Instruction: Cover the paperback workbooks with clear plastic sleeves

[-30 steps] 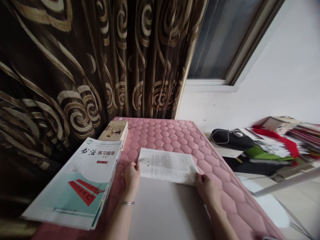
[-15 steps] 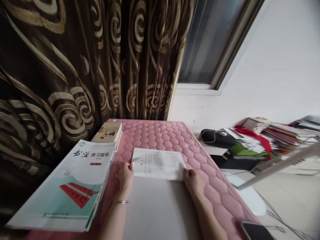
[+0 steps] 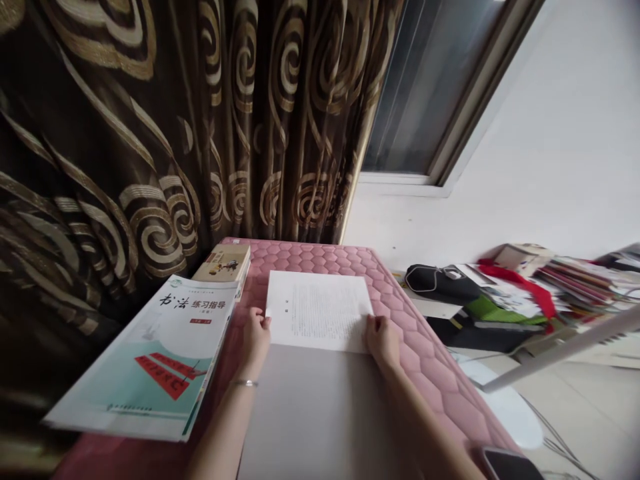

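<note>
Between my hands is an open book (image 3: 320, 310), turned sideways, with a printed white page on its far part and a plain grey leaf (image 3: 320, 413) on the part nearer me. My left hand (image 3: 256, 337) pinches the left edge of the white page, thumb on top. On the opposite edge, my right hand (image 3: 383, 340) has its fingers curled in and grips the page near its right side. A thin metal bangle (image 3: 245, 383) circles my left wrist. The undersides of the fingers are hidden.
A pink quilted table cover (image 3: 320, 257) lies beneath. To the left are a stack of workbooks (image 3: 150, 360) and smaller thick books (image 3: 223, 263). A phone (image 3: 510, 463) rests near the right edge. Beyond it stand a white lamp base (image 3: 515, 417) and piled papers (image 3: 570, 273).
The white page has tilted up or slid farther away, showing taller and flatter, with both hands still on its edges. The whole view has shifted slightly.
</note>
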A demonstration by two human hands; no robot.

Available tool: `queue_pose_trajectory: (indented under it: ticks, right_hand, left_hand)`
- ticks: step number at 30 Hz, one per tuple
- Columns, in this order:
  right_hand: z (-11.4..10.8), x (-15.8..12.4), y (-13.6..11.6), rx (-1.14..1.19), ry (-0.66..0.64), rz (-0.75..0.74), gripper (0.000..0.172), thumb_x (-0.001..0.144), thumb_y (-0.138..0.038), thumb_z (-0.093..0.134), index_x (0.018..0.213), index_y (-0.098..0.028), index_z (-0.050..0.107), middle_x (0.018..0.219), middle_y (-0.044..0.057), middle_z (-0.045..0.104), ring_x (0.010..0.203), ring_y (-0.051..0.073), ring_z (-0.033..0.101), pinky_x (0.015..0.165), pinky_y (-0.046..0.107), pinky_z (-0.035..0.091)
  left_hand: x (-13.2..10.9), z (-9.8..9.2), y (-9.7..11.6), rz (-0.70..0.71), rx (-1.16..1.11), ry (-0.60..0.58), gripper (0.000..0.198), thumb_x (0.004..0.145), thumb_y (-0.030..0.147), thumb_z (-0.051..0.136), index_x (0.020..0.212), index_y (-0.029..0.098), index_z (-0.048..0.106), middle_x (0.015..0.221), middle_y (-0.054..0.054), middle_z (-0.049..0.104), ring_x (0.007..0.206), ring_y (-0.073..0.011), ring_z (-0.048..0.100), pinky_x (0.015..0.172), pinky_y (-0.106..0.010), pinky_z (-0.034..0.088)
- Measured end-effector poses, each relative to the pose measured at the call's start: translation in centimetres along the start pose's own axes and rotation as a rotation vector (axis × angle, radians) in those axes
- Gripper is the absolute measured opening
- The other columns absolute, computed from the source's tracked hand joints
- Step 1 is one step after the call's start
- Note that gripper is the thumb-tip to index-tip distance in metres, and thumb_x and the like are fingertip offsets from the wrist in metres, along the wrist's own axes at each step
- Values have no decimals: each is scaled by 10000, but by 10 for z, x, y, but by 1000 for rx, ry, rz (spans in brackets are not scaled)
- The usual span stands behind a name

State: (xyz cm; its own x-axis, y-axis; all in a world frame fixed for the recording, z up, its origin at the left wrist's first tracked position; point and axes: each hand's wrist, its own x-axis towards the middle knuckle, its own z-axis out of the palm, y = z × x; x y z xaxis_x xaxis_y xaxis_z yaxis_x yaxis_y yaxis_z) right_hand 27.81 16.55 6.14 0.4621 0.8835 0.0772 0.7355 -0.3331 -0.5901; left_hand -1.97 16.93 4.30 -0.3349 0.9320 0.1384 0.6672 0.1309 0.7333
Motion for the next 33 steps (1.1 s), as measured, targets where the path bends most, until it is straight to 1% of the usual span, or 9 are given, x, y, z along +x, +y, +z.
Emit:
queue_pose_trajectory:
  ticks: [6, 10, 13, 17, 19, 24, 27, 30, 33]
  right_hand:
    - [11, 9, -8, -101, -83, 83, 419, 975, -336, 304, 1171, -41, 528, 1067, 254, 689, 981, 314, 684, 769, 380, 483]
    - [15, 7, -10, -159, -108, 99, 435, 988, -299, 234, 1228, -38, 486, 1067, 246, 687, 987, 316, 684, 781, 396, 485]
    - [15, 5, -13, -191, -117, 102, 432, 981, -264, 224, 1230, -33, 490, 1063, 247, 685, 971, 315, 685, 774, 398, 489]
    - [12, 5, -15, -219, -125, 63, 429, 974, -211, 213, 1238, -30, 498, 1053, 236, 686, 951, 295, 683, 768, 394, 492]
    - [11, 4, -15, -230, -129, 51, 425, 962, -172, 209, 1242, -36, 499, 1049, 228, 688, 944, 286, 684, 760, 386, 493]
    - [11, 7, -14, -266, -129, 71, 418, 929, -109, 222, 1230, -52, 507, 1038, 212, 689, 929, 284, 692, 740, 380, 494]
    - [7, 6, -16, -289, -107, 40, 414, 927, -106, 251, 1231, -45, 525, 1089, 229, 670, 1014, 292, 664, 825, 410, 479]
    - [3, -5, -24, -332, -34, -140, 426, 940, -140, 304, 1291, -75, 536, 1293, 242, 580, 1218, 311, 544, 986, 453, 399]
    - [8, -28, -37, -357, -59, -547, 464, 980, -242, 317, 1386, -134, 512, 1461, 189, 476, 1325, 295, 442, 1077, 450, 335]
  left_hand:
    - [11, 4, 11, -38, 143, -40, 229, 907, 110, 520, 1135, 115, 531, 1002, -152, 703, 950, -215, 683, 738, -264, 443]
    - [-5, 2, 31, 25, 362, 17, 296, 920, 60, 405, 1155, 110, 579, 1139, -195, 648, 1063, -260, 632, 887, -363, 451]
    - [-52, 6, 43, 352, 598, 12, 394, 934, 58, 331, 1195, 156, 609, 1312, -180, 566, 1173, -277, 568, 998, -469, 420]
    - [-140, 17, 27, 881, 529, -347, 378, 922, 252, 512, 1291, 207, 579, 1407, -136, 529, 1313, -303, 466, 1022, -471, 437]
    - [-172, 16, 11, 1050, 545, -430, 443, 930, 385, 518, 1328, 194, 559, 1398, -161, 544, 1295, -335, 487, 1014, -506, 439]
    - [-188, 2, -8, 1191, 626, -457, 586, 939, 553, 446, 1326, 132, 573, 1352, -246, 567, 1241, -392, 542, 946, -553, 473]
    - [-191, 6, -7, 1259, 649, -484, 418, 957, 419, 475, 1244, 160, 635, 1281, -226, 629, 1160, -382, 613, 828, -501, 532]
    - [-201, 18, -6, 1308, 655, -473, 310, 933, 255, 529, 1216, 200, 643, 1178, -186, 697, 1045, -349, 682, 706, -422, 550]
    - [-206, 23, -7, 1355, 680, -398, 363, 917, 204, 551, 1278, 202, 590, 1113, -189, 718, 971, -334, 710, 683, -410, 548]
